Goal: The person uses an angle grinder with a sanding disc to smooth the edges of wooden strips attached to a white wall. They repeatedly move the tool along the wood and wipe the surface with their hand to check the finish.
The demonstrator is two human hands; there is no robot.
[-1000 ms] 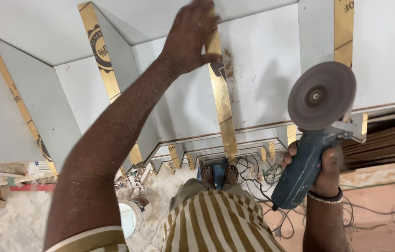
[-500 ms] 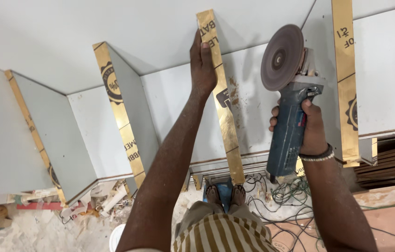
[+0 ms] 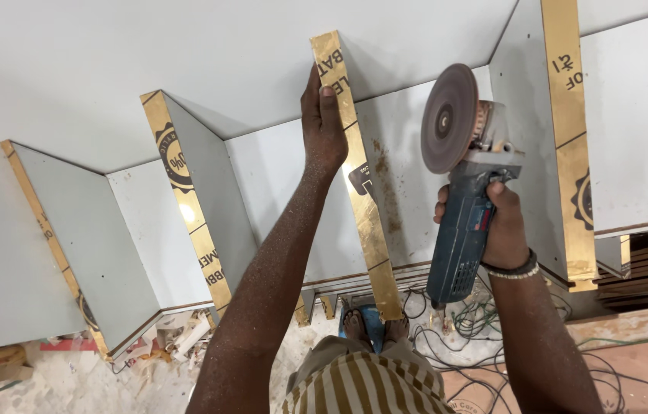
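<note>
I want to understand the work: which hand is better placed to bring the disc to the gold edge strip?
Probably the right hand: it grips the blue angle grinder, whose disc is close beside the gold edge strip. The left hand lies flat on that strip.

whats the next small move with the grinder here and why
Probably swing the grinder left to bring its disc to the gold-edged panel. The left hand lies flat on that panel's edge, steadying it, while the right hand holds the grinder upright beside it, disc apart from the panel.
</note>
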